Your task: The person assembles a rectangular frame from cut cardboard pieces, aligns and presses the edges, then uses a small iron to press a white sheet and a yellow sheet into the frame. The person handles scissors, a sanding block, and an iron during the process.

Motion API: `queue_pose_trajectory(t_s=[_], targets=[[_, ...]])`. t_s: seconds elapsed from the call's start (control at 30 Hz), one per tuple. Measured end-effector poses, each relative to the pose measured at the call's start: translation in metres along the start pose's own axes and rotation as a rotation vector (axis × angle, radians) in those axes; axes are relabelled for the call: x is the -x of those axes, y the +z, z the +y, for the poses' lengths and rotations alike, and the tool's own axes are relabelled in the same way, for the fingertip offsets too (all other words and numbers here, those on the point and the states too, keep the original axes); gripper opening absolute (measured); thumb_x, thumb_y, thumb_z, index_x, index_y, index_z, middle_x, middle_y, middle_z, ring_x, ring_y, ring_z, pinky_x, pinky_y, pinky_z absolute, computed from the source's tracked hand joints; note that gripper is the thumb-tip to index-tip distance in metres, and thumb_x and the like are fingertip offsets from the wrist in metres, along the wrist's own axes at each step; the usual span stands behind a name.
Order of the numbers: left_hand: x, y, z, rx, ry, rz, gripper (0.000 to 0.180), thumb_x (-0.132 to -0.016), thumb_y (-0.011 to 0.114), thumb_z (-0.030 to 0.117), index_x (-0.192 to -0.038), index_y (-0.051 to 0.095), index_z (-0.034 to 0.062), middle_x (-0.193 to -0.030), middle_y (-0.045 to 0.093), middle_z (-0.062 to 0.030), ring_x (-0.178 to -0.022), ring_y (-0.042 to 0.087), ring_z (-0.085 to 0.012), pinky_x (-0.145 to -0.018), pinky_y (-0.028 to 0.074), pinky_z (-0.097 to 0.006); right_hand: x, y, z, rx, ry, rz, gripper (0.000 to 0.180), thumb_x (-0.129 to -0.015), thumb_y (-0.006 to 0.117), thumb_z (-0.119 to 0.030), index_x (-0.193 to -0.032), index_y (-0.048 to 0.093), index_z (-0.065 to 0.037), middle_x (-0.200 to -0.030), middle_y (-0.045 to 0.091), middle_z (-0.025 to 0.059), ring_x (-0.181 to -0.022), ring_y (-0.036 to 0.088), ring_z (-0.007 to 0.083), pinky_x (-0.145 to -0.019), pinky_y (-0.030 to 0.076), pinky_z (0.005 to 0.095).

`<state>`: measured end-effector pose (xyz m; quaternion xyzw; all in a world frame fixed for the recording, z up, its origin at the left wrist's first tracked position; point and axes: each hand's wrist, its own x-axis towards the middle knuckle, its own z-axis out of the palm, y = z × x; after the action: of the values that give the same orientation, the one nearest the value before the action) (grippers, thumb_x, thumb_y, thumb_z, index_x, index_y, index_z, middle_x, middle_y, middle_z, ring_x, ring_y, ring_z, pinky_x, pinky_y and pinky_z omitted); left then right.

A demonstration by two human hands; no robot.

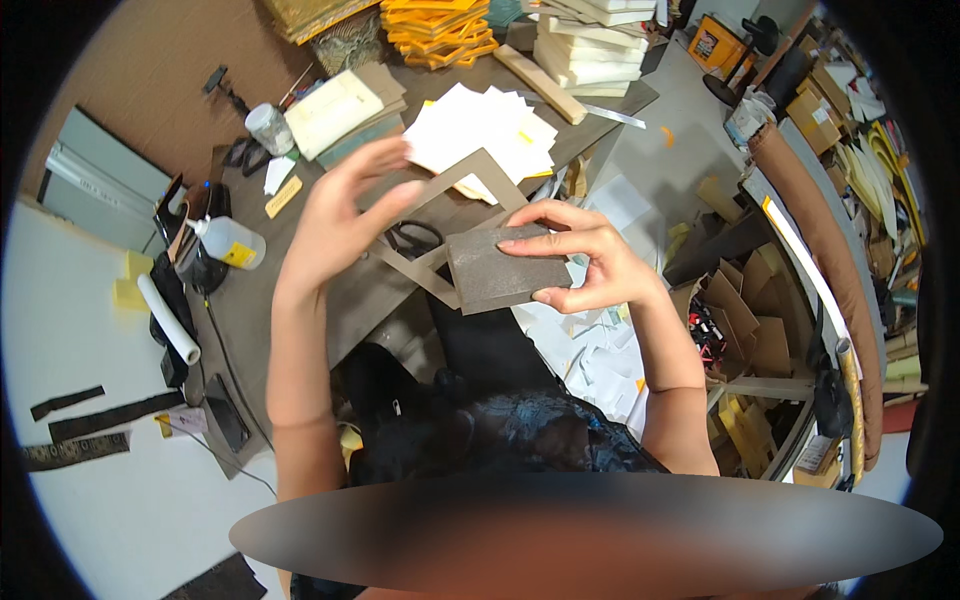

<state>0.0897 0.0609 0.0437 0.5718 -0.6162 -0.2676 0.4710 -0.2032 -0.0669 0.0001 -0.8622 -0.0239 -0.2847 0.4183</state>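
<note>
My right hand grips a dark grey-brown rectangular block, thumb below and fingers across its face. Behind the block, a thin grey-beige square frame is tilted over the table edge; whether my right fingers hold it too is hidden. To the left, my left hand is raised beside the frame with thumb and fingers apart, the fingertips blurred. It appears to hold nothing, though I cannot tell if it touches the frame. Through the frame's opening show black-handled scissors lying on the table.
White sheets lie on the dark table, near a wooden bar. Stacked orange frames and white blocks stand behind. A white squeeze bottle is at left. Paper scraps and a carton of cardboard pieces are at right.
</note>
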Motion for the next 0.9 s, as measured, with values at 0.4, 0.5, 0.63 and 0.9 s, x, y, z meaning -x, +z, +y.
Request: queue_pose_trajectory(t_s=[0.4,0.5,0.63,0.9], targets=[[-0.020,0.035,0.007,0.525,-0.255,-0.324,0.035,-0.105,0.064,0.021,-0.126,0.065,-0.0064,-0.116,0.075,-0.0185,-0.111,0.074,-0.0281,-0.094,0.059,-0.035,-0.054,-0.018,-0.004,0.177,-0.117,0.313,0.050,-0.086,0.080,-0.019,-0.134,0.071,-0.010,-0.129,0.065,0.0149,-0.118,0.064,0.0262,-0.102,0.049,0.0386],[-0.013,0.026,0.008,0.543,-0.224,-0.241,0.036,-0.105,0.061,0.020,-0.126,0.063,-0.0097,-0.116,0.073,-0.0251,-0.108,0.074,-0.0305,-0.093,0.061,-0.037,-0.044,-0.024,0.007,0.239,-0.025,0.217,0.047,-0.084,0.080,-0.019,-0.130,0.075,-0.012,-0.124,0.065,0.0130,-0.110,0.065,0.0256,-0.096,0.052,0.0379],[-0.010,0.006,-0.004,0.543,-0.244,-0.124,0.035,-0.106,0.059,0.018,-0.127,0.062,-0.0110,-0.117,0.073,-0.0248,-0.107,0.075,-0.0319,-0.094,0.062,-0.038,-0.022,-0.049,0.027,0.214,0.047,0.232,0.046,-0.084,0.081,-0.018,-0.129,0.075,-0.009,-0.123,0.068,0.0156,-0.112,0.066,0.0251,-0.098,0.052,0.0368],[-0.010,-0.003,-0.008,0.577,-0.195,-0.074,0.030,-0.107,0.056,0.013,-0.124,0.063,-0.0113,-0.115,0.073,-0.0260,-0.107,0.075,-0.0324,-0.095,0.063,-0.038,-0.023,-0.053,0.026,0.249,0.032,0.124,0.046,-0.084,0.080,-0.021,-0.129,0.075,-0.013,-0.120,0.066,0.0129,-0.111,0.065,0.0237,-0.098,0.051,0.0372]])
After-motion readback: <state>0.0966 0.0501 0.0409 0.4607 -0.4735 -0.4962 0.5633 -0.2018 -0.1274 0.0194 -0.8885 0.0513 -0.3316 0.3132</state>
